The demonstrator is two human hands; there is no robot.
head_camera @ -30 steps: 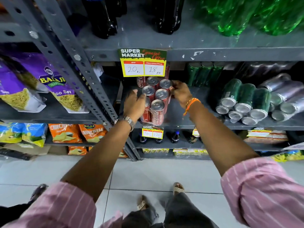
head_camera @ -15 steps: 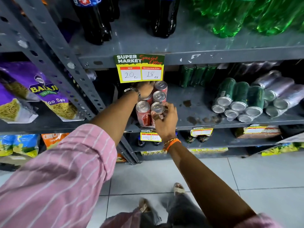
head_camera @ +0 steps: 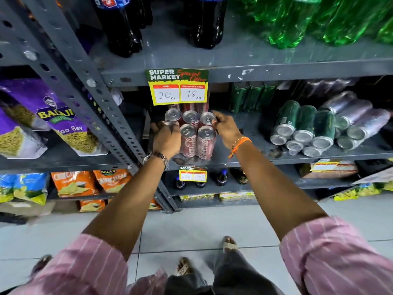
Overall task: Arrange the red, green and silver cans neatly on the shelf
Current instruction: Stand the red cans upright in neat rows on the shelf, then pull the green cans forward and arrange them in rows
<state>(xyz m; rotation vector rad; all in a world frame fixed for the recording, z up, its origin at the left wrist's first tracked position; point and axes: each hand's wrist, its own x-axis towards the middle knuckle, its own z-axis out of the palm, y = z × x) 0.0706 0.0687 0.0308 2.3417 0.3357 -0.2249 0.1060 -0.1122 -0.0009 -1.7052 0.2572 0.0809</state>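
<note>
red cans (head_camera: 192, 133) stand upright in a tight cluster at the left end of the grey metal shelf (head_camera: 244, 133), long axes vertical, silver tops facing up toward my camera; two sit in the front row, three behind, with more just visible under the price tag (head_camera: 178, 87). my left hand (head_camera: 167, 136) presses against the left flank of the cluster, fingers curled over a front-left can, grasping it. my right hand (head_camera: 226, 129) touches the right flank, fingertips (head_camera: 214, 116) on the rear-right can; whether it grips or only steadies, i cannot tell. a wristwatch (head_camera: 158, 156) sits on the left wrist, an orange thread band (head_camera: 239, 143) on the right.

further right on the same shelf, green cans (head_camera: 304, 124) lie on their sides, long axes running front to back, round ends toward me, stacked loosely in two layers. silver cans (head_camera: 357, 122) lie likewise just beside them at the far right. more green cans (head_camera: 253, 96) stand upright at the back.

on the shelf above stand dark cola bottles (head_camera: 125, 28) and green bottles (head_camera: 297, 20). snack bags (head_camera: 53, 118) fill the bay to the left.
</note>
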